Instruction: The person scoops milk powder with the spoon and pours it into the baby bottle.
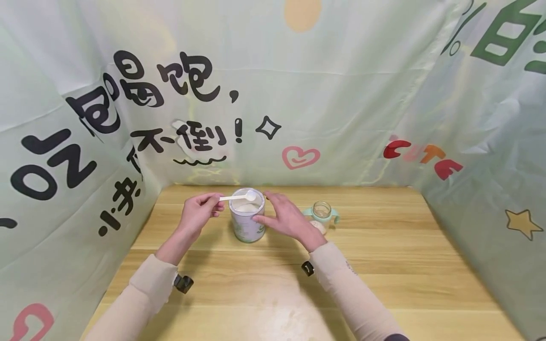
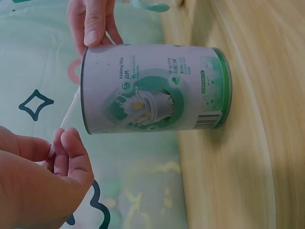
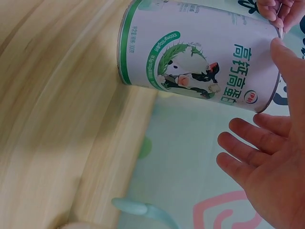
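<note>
A white and green milk powder can (image 1: 248, 227) stands upright and uncovered, with pale powder (image 1: 247, 208) inside. My left hand (image 1: 199, 212) pinches the end of a white measuring scoop's handle (image 1: 232, 198). The scoop's bowl (image 1: 250, 195) is over the can's mouth; whether powder fills it is hard to tell. At the can's right side is my right hand (image 1: 287, 217), its thumb (image 3: 282, 55) against the wall near the rim. The other fingers (image 3: 245, 143) are spread, loosely bent, beside the can. In the left wrist view, the scoop's bowl is hidden behind the can (image 2: 152, 90).
Right of the can stands a small clear bottle (image 1: 322, 210) with mint-green handles, partly behind my right forearm. A pale rounded object (image 1: 318, 227) lies in front of it. Printed cloth walls (image 1: 341, 118) enclose the wooden table (image 1: 273, 284) at the back and sides.
</note>
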`<control>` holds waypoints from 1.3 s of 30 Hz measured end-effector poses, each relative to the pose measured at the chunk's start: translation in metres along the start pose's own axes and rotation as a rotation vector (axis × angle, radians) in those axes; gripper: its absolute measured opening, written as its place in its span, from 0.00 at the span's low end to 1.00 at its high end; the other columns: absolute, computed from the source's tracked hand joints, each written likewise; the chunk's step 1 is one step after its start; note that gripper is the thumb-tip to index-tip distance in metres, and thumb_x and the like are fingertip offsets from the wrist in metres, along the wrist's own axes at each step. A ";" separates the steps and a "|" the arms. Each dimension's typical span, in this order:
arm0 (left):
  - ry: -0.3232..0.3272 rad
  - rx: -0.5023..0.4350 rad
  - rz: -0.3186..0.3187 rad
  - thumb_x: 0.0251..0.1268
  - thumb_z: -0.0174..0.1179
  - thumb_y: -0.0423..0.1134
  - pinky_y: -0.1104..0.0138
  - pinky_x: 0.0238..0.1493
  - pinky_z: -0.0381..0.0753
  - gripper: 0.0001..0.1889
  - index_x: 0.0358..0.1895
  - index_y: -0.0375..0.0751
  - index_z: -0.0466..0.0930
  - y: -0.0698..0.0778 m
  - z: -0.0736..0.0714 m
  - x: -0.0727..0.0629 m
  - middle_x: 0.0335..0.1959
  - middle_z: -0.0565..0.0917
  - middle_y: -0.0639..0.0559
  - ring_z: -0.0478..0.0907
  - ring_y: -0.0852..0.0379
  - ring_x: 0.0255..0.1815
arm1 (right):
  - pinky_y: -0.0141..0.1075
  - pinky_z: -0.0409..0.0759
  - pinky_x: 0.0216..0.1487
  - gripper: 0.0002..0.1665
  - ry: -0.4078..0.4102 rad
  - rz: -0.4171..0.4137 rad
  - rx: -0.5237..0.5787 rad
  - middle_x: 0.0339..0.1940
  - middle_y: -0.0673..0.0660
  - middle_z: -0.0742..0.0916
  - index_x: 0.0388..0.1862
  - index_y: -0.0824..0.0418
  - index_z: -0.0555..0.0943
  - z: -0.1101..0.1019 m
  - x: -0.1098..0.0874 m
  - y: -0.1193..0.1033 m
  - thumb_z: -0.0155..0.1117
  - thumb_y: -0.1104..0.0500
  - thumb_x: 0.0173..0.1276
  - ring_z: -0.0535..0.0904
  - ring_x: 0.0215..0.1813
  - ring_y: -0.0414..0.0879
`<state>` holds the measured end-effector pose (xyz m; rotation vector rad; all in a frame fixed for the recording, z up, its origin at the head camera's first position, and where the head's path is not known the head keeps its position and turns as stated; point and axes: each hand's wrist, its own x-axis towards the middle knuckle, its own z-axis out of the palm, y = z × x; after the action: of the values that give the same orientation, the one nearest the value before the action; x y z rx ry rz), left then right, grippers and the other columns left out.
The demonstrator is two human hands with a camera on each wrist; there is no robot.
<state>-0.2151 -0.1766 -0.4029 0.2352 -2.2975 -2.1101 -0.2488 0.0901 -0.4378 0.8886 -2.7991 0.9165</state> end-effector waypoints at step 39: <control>-0.101 0.853 0.825 0.67 0.67 0.25 0.55 0.43 0.89 0.10 0.49 0.30 0.90 -0.009 0.015 0.005 0.45 0.91 0.39 0.87 0.46 0.41 | 0.57 0.77 0.74 0.49 0.021 0.002 -0.003 0.75 0.63 0.79 0.80 0.59 0.67 0.005 -0.002 -0.001 0.68 0.34 0.72 0.75 0.75 0.60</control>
<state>-0.2205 -0.1627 -0.4132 -0.7043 -2.5364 -0.7381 -0.2462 0.0876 -0.4414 0.8703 -2.7839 0.9167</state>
